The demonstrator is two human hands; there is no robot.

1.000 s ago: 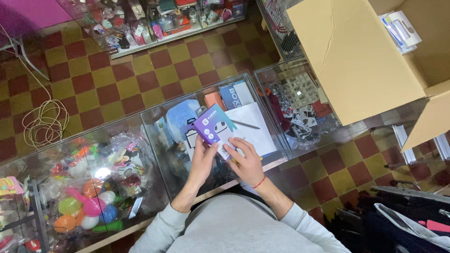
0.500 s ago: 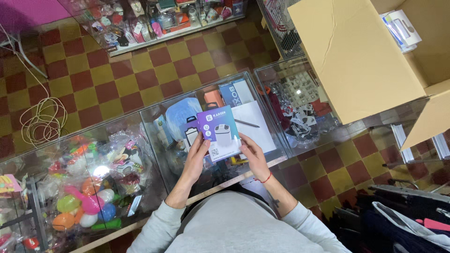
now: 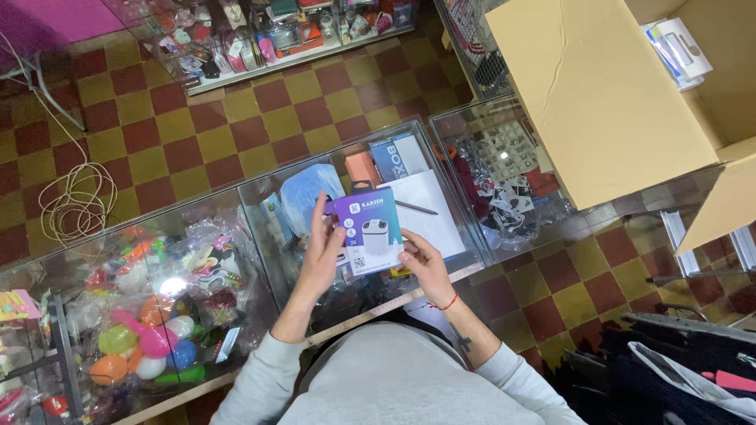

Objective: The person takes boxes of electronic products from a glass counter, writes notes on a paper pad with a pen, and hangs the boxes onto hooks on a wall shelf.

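Note:
I hold a small purple and white product box (image 3: 368,230) flat between both hands, above a glass display counter (image 3: 260,197). My left hand (image 3: 323,252) grips its left edge, fingers up along the side. My right hand (image 3: 424,264) holds its lower right corner; a red thread is tied round that wrist. The box face shows a picture of a white device. Under the glass below lie white paper (image 3: 429,216) with a pen, a blue bag (image 3: 307,197) and an orange box (image 3: 362,167).
A large open cardboard carton (image 3: 606,102) stands at the right over another glass case. Colourful toys (image 3: 150,315) fill the left case. A coiled cable (image 3: 75,205) lies on the checkered floor. A low shelf of goods (image 3: 260,39) runs along the far side.
The box has turned from a tilted, raised pose to lie flat with its face up. Both hands have shifted to grip its two sides and lowered it slightly.

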